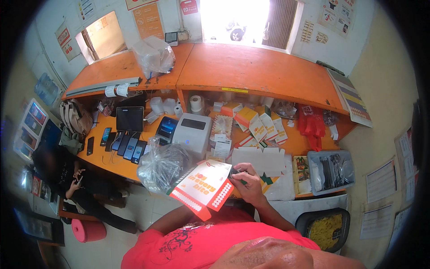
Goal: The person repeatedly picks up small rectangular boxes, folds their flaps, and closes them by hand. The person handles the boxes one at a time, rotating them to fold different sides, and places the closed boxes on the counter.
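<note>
Here, right hand: closed on a dark pen and a flat white-and-orange cardboard box.
Left hand: hidden, cannot tell.
Nearby: crumpled clear plastic bag, white printer.

One flat carton sits at lower centre. Two clear bags show: one at centre left, one at the upper left. One printer stands at centre, with one dark screen to its left. About five phones lie in a row left of centre, and one more lies apart further left. Three white rolls stand at upper centre. One grey bin is at right, one black tray at lower right. One backpack is at left. One other person sits at lower left.
</note>
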